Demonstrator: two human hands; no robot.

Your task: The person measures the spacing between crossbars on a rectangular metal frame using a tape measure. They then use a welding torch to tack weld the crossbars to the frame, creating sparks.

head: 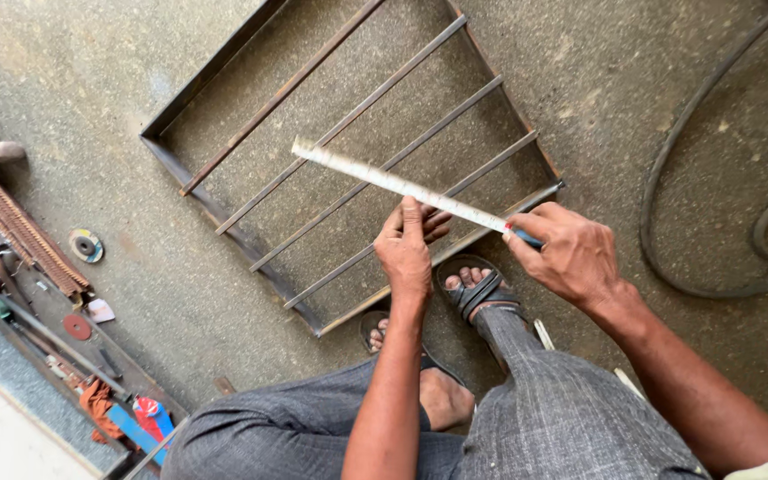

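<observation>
A pale measuring tape blade (375,175) stretches out in the air above a rusty steel grille frame (224,222) that lies flat on the concrete floor. My right hand (566,253) grips the tape's case at the blade's near end. My left hand (409,249) pinches the blade from below, a little left of the right hand. The blade's free end reaches up-left over the frame's parallel bars (362,107). My sandalled feet (482,289) rest at the frame's near corner, with my grey trousers below.
Dark hoses (677,178) curve across the floor at right. At left lie ribbed steel rods (20,231), a grinding disc (86,245), a red disc (76,327), and assorted tools with orange and blue cloth (131,418).
</observation>
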